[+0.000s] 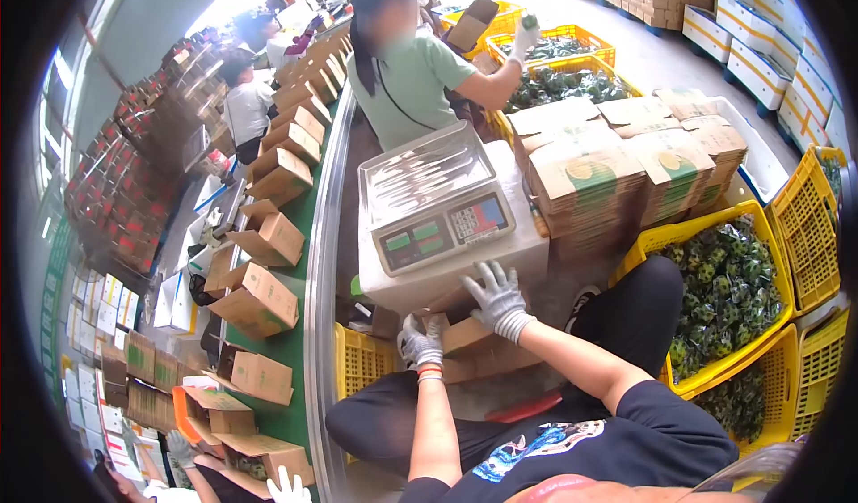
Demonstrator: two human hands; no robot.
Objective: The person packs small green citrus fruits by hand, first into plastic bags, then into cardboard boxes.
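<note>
Both my hands wear white knit gloves. My left hand grips the near edge of a brown cardboard box that sits low in front of me, between my knees. My right hand rests fingers spread on the top of that box, just under a white foam block. A digital scale with a steel pan stands on the block. Whether the box holds anything is hidden by my hands.
A conveyor with several open cardboard boxes runs along the left. Yellow crates of wrapped green fruit stand at my right, behind them stacks of flat cartons. A person in a green shirt works opposite; other workers sit farther left.
</note>
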